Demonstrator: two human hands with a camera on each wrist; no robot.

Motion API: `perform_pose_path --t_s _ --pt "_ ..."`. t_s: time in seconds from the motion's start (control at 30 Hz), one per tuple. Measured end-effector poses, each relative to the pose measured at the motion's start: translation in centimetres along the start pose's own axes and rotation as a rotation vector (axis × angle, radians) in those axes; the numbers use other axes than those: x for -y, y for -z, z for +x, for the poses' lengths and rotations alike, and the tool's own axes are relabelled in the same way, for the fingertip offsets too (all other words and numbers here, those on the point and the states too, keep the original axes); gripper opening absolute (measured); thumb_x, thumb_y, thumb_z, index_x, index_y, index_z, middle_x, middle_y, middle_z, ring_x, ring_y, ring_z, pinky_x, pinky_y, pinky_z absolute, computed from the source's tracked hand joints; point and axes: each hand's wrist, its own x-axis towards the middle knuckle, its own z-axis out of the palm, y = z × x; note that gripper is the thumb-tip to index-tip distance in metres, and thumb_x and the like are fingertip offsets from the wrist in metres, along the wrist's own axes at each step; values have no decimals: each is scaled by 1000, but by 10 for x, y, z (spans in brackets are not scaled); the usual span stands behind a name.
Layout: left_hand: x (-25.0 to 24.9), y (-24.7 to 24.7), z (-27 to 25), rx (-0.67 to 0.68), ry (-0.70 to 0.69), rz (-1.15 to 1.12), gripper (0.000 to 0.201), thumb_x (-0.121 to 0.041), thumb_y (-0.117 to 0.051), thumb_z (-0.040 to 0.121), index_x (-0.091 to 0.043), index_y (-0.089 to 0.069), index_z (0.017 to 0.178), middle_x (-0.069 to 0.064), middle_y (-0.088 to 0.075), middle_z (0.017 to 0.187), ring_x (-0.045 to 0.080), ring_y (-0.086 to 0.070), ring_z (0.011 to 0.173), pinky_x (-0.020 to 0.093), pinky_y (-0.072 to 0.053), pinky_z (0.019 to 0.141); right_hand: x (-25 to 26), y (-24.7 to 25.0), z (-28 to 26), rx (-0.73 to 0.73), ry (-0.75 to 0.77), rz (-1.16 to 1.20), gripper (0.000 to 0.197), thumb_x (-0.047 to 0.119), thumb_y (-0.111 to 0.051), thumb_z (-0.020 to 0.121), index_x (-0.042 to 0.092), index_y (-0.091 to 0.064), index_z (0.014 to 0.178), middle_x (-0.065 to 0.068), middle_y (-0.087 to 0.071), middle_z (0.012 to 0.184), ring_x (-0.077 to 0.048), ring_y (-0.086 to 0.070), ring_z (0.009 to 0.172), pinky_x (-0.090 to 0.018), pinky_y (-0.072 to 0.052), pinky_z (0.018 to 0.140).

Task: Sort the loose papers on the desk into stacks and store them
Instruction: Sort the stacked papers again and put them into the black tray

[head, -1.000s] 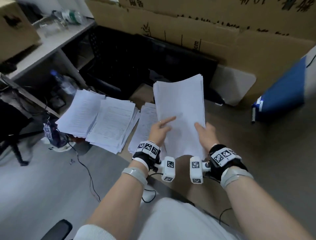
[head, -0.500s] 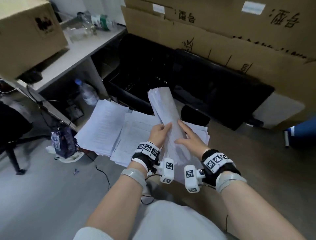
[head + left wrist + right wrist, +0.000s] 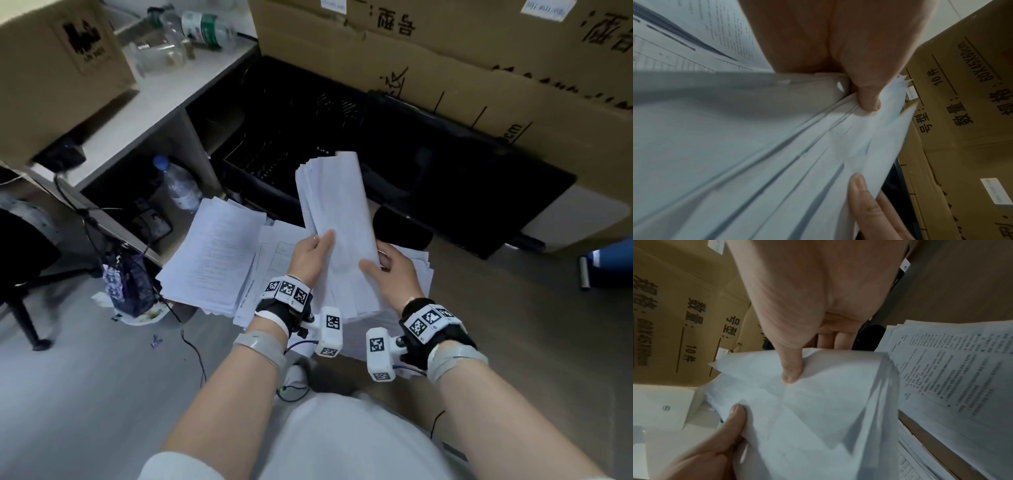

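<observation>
Right now both hands hold one thick sheaf of papers (image 3: 337,233) up off the desk (image 3: 496,308), and the coming move turns on how that sheaf lies between them. Its long axis runs from near to far, tilted up, with the far short edge raised toward the black tray (image 3: 274,150) and leaning slightly left, while the near end sits low between the wrists. The left hand (image 3: 310,255) grips the left long edge, thumb on the upper face; the left wrist view shows the thumb pressing into the fanned, uneven sheet edges. The right hand (image 3: 388,270) pinches the right long edge, thumb on top and fingers curled beneath, and the sheaf bows into a trough between the two grips. Neither hand is plainly nearer to it, since each holds one side at about mid-length. Below and to the left, two stacks (image 3: 219,253) lie flat on the desk, and more sheets (image 3: 416,274) lie under the right hand. Judging from this, the sheaf probably needs squaring before it goes flat onto a stack or into the tray beyond.
</observation>
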Motion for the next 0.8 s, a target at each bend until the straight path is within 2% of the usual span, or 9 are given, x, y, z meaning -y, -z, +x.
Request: perform_pose_path --t_s 0.13,0.27,0.33,0.4,0.5,0.57,0.67,0.73,0.8 --pt "-1 1 -15 -54 -10 54 21 -29 -66 96 -10 -67 87 6 -73 89 19 -70 81 36 -59 79 -7 8 3 23 -31 5 20 19 -61 97 22 -68 115 3 -74 108 -13 -70 100 -42 -56 95" --pt "15 -3 -41 -109 22 107 23 -19 -79 85 -5 -71 101 5 -77 91 18 -75 82 30 -61 73 -13 2 -5 108 -39 32 17 15 -56 99 16 -68 111 -2 -74 103 -22 -70 99 -40 -56 91" --pt "27 0 -44 -244 19 111 25 -24 -80 81 -4 -73 95 7 -77 88 20 -75 83 39 -62 78 -16 -2 -5 125 -100 89 21 15 -53 101 16 -61 120 -3 -70 104 -23 -67 97 -34 -55 84" --pt "33 5 -47 -318 32 125 33 -31 -80 77 -2 -74 93 12 -77 90 28 -74 89 49 -60 84 -18 0 -2 112 -214 162 30 36 -57 98 22 -57 124 -1 -67 110 -20 -64 100 -33 -52 84" --pt "37 16 -52 -295 44 117 33 -27 -78 84 2 -72 98 16 -76 95 29 -73 91 36 -61 79 -25 4 7 136 -250 153 63 71 -62 77 32 -61 126 9 -67 123 -13 -63 113 -39 -49 97" --pt "40 27 -47 -290 63 87 36 -26 -77 85 5 -71 100 17 -75 96 29 -72 90 33 -60 77 -28 -3 12 141 -211 94 51 60 -68 81 27 -65 120 12 -70 115 -9 -66 106 -34 -50 92" --pt "39 44 -39 -282 79 42 34 -23 -76 87 8 -70 100 19 -75 95 33 -72 91 42 -60 84 -33 -23 19 -6 -155 -51 16 30 -61 89 16 -66 83 7 -65 83 -16 -59 77 -29 -46 73" --pt "40 57 -36 -279 98 65 33 -21 -75 89 10 -70 100 21 -74 94 27 -71 84 41 -59 81 -42 -36 22 -55 -172 -98 25 26 -56 87 7 -57 72 1 -54 69 -17 -48 66 -30 -40 66" --pt "47 75 -28 -293 103 64 38 -24 -76 87 11 -69 97 25 -73 93 24 -68 79 48 -58 81 -47 -56 27 -72 -186 -136 27 27 -56 88 2 -60 78 0 -56 69 -17 -50 66 -29 -41 67"
